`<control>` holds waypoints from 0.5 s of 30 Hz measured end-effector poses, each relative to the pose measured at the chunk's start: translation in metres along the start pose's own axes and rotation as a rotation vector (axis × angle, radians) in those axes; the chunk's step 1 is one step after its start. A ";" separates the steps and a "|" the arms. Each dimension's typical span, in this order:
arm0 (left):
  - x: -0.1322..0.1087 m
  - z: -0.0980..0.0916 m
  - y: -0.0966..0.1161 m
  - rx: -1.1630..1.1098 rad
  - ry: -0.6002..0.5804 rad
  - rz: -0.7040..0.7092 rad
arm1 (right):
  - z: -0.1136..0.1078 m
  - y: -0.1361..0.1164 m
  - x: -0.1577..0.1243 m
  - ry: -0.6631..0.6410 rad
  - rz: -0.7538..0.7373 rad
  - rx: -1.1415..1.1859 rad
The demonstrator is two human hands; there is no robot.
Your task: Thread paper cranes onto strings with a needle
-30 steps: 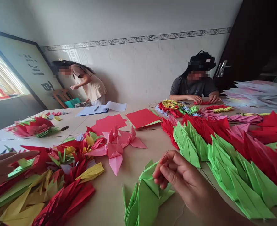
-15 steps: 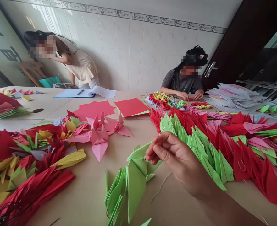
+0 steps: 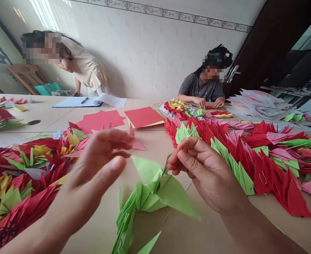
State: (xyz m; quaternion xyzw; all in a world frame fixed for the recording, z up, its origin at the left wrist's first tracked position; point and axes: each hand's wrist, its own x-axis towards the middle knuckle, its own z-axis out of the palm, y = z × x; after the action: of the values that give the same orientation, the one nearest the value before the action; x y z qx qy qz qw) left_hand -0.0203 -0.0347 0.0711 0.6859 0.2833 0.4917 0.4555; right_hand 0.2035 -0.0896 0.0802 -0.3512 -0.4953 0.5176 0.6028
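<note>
My right hand [image 3: 205, 169] is closed in a pinch on a thin, pale needle [image 3: 191, 133], which sticks up above the fingertips. A short dark line of thread runs from below these fingers into a light green folded paper crane [image 3: 147, 197], which hangs just left of them with its wings spread. More green cranes [image 3: 125, 222] are bunched under it, on the same string. On the left, my left hand [image 3: 99, 165] is raised and open, fingers apart and slightly blurred, empty and near the crane's left wing. It partly hides the pink paper cranes [image 3: 137, 143] behind it.
Strings of red, green and pink cranes [image 3: 266, 173] lie on the right. A mixed heap [image 3: 39, 176] with black thread covers the left. Red paper sheets [image 3: 144, 117], a clipboard [image 3: 76, 102] and a plastic-bag stack [image 3: 258, 106] lie farther back. Two people are across the table.
My left hand has come into view from the left, open. My right hand has shifted slightly, and the top green crane has turned, its wings spreading. The whole view has shifted a little.
</note>
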 end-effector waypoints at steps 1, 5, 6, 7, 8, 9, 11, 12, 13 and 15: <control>0.003 0.003 -0.001 -0.023 -0.108 -0.051 | 0.001 0.000 0.000 0.001 0.001 0.011; 0.003 0.008 -0.005 0.082 -0.475 -0.252 | 0.004 -0.003 -0.003 -0.003 -0.001 0.023; 0.001 0.008 -0.005 0.146 -0.532 -0.270 | 0.004 -0.004 -0.003 -0.004 -0.003 0.022; 0.001 0.008 -0.005 0.214 -0.577 -0.273 | 0.004 -0.005 -0.003 -0.006 -0.006 0.022; 0.000 0.009 -0.005 0.281 -0.612 -0.268 | 0.005 -0.006 -0.004 -0.004 -0.010 0.023; 0.001 0.010 -0.005 0.342 -0.634 -0.254 | 0.005 -0.007 -0.004 0.002 -0.016 0.025; 0.003 0.014 -0.007 0.447 -0.641 -0.206 | 0.004 -0.009 -0.004 0.019 -0.030 0.029; 0.003 0.017 -0.008 0.495 -0.631 -0.175 | 0.004 -0.010 -0.004 0.028 -0.036 0.029; 0.003 0.019 -0.010 0.544 -0.618 -0.138 | 0.004 -0.011 -0.005 0.037 -0.043 0.029; 0.002 0.023 -0.016 0.648 -0.595 -0.063 | 0.005 -0.013 -0.006 0.051 -0.052 0.033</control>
State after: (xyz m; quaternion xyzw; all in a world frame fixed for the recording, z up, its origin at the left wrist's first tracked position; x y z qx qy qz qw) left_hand 0.0028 -0.0343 0.0555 0.8962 0.3001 0.1442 0.2932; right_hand 0.2028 -0.0983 0.0921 -0.3416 -0.4800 0.5007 0.6342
